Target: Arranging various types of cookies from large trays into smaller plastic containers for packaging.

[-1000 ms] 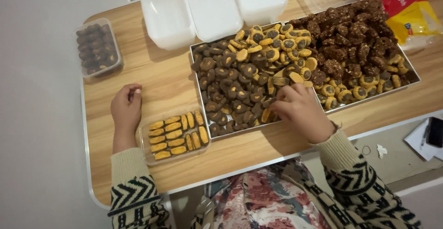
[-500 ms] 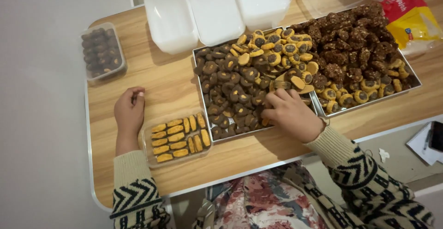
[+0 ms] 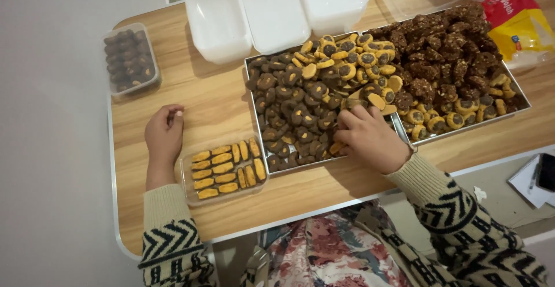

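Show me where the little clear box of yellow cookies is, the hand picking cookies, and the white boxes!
small clear plastic box of yellow oblong cookies [image 3: 222,170], head view, on the cookies inside.
right hand [image 3: 370,136], head view, on the back of the hand.
white rectangular plastic containers [image 3: 217,18], head view, on the leftmost one's top.
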